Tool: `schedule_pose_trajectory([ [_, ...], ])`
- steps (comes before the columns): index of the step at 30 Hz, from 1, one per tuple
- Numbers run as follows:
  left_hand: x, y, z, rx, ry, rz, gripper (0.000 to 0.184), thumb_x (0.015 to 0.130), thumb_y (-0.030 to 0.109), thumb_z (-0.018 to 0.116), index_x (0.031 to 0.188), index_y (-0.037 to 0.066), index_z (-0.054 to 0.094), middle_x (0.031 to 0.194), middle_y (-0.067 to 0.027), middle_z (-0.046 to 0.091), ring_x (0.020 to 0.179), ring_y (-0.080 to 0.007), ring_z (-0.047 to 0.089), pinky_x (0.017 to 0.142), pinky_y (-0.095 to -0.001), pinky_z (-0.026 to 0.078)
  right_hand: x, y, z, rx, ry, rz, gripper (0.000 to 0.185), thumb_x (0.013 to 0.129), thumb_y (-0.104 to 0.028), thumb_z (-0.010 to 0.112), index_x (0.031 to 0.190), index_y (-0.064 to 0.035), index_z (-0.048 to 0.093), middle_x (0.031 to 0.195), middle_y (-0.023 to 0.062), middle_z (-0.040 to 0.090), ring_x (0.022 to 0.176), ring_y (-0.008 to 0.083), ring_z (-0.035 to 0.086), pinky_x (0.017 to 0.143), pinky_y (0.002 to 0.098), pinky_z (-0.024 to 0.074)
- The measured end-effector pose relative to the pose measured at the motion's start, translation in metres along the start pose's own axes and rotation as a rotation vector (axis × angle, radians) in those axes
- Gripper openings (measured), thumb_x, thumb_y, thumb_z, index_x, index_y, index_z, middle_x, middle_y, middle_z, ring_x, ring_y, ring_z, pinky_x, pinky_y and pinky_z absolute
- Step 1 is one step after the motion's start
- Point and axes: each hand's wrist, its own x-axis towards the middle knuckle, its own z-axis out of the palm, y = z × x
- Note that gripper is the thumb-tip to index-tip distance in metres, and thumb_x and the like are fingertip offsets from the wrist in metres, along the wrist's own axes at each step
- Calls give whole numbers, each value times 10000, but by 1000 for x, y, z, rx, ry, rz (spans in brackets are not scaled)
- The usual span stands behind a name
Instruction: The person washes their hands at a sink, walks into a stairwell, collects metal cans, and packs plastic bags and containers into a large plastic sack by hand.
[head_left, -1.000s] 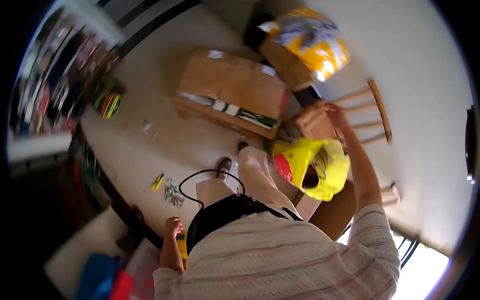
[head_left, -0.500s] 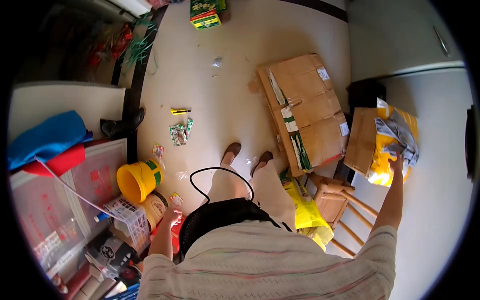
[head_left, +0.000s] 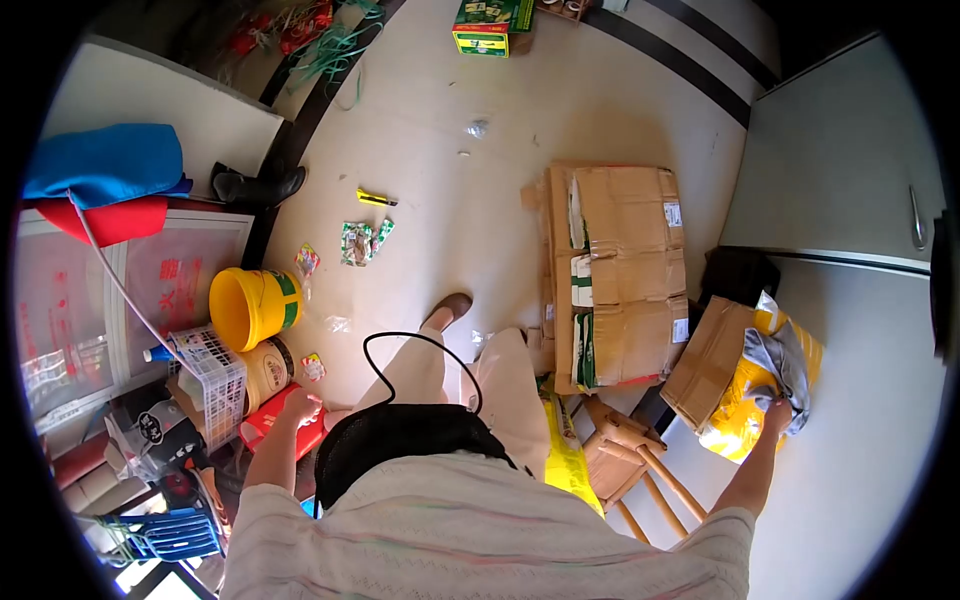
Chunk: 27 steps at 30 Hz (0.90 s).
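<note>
My right hand (head_left: 775, 415) reaches out to the right, its fingers closed on the lower end of a grey cloth (head_left: 785, 365). That cloth lies over a yellow and white plastic bag (head_left: 738, 425), which sits against an open brown cardboard box (head_left: 708, 362). On the other side, my left hand (head_left: 302, 406) hangs low with loosely bent fingers and nothing visible in it. Just beneath it is a red box (head_left: 268, 420). Part of the right hand's grip is hidden behind its own back.
Flattened cardboard (head_left: 635, 270) lies stacked by a wooden stool (head_left: 625, 450) and a yellow bag (head_left: 568, 460). A yellow bucket (head_left: 235, 312), a white basket (head_left: 215, 375) and a black boot (head_left: 258, 187) line the left. A yellow utility knife (head_left: 376, 198) and wrappers (head_left: 358, 242) dot the floor.
The view has turned and moved, so the cardboard stack and the bag appear lower in the picture. One foot has shifted. My right hand stays at the grey cloth, and my left remains low.
</note>
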Motion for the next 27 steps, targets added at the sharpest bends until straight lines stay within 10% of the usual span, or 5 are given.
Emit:
schedule_pose_trajectory([
  [6, 1, 41, 7, 26, -14, 134, 176, 693, 70, 545, 852, 46, 616, 734, -91, 611, 556, -184, 591, 462, -286, 486, 10, 33, -57, 607, 257, -129, 196, 755, -218, 534, 806, -35, 579, 723, 81, 583, 657, 203, 551, 590, 330, 431],
  [11, 49, 124, -4, 280, 60, 449, 199, 658, 169, 560, 844, 145, 627, 840, -97, 609, 783, -230, 582, 720, -322, 452, -28, -34, -207, 1500, -119, 40, 193, 823, -214, 506, 938, -59, 513, 781, -8, 529, 711, 74, 492, 652, 272, 437],
  [18, -74, 372, -28, -218, -357, 1274, 423, 699, 131, 618, 1088, 26, 490, 1040, -99, 542, 925, -182, 522, 770, -301, 432, -149, -254, -347, 1986, -554, -476, 176, 840, -116, 447, 965, 3, 481, 946, 104, 552, 866, 164, 528, 783, 280, 426],
  [20, -136, 418, -32, -9, -96, 1826, 617, 641, 212, 663, 1175, 44, 403, 1115, -168, 469, 1040, -288, 441, 879, -355, 348, -175, -309, -370, 2007, -658, -532, 165, 840, -124, 449, 946, -2, 483, 947, 105, 554, 870, 167, 528, 791, 286, 423],
  [27, -164, 467, -74, 123, -197, 1682, 392, 649, 246, 636, 976, 47, 552, 735, -77, 597, 716, -213, 567, 685, -312, 440, -201, -455, -426, 2136, -795, -689, 250, 851, -226, 445, 1008, -36, 486, 1019, 81, 540, 938, 173, 501, 845, 308, 384],
])
